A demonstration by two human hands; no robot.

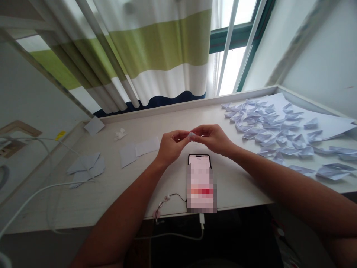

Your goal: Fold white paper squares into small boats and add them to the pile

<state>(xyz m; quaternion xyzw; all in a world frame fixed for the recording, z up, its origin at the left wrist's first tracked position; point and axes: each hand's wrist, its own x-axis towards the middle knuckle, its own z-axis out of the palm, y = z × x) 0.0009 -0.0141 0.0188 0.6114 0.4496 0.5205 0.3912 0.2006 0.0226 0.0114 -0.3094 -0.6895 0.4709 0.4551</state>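
Both hands meet over the middle of the white desk (pixel 175 119), fingertips close together. Between them is a small folded piece of white paper (pixel 191 136), mostly covered by the fingers. My left hand (pixel 173 146) pinches it from the left, thumb and fingers closed. From the other side my right hand (pixel 213 139) grips the same paper with thumb and forefinger. How the paper is folded is too small to tell. Just below the hands lies a phone (pixel 199 175) with its screen lit and partly blurred out.
Many folded paper boats (pixel 262 123) spread over the desk's right side, some on a large white sheet (pixel 331 119). Flat paper pieces (pixel 147 146) and a paper stack (pixel 86 167) lie left, near a crumpled scrap (pixel 119 134). A charging cable (pixel 202 219) hangs from the phone.
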